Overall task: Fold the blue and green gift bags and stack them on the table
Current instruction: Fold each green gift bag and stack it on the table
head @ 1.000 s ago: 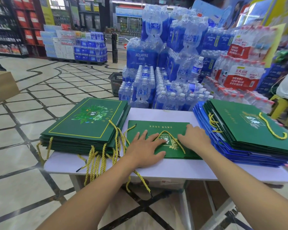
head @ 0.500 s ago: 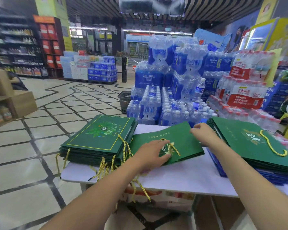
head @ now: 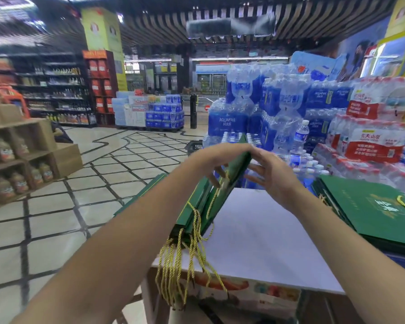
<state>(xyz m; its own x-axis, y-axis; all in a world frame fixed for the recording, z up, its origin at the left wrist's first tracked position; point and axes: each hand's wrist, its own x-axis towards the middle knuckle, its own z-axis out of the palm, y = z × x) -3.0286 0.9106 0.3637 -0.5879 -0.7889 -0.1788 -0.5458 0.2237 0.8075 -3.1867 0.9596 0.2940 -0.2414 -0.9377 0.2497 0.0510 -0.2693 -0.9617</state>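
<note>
A flat green gift bag (head: 237, 167) (gold-corded) stands tilted on edge above the left stack (head: 189, 219).

Dim store light, blurred, warped edges

I am seeing blue Aquafina water packs (head: 228, 123) standing piled high straight ahead, with red-labelled water packs (head: 372, 143) sitting just to their right. A single bottle (head: 301, 135) is standing upright among them. At left, wooden crates (head: 63, 160) are holding jars (head: 4, 150), and a dark basket (head: 194, 146) is sitting on the tiled floor (head: 117, 188).
</note>
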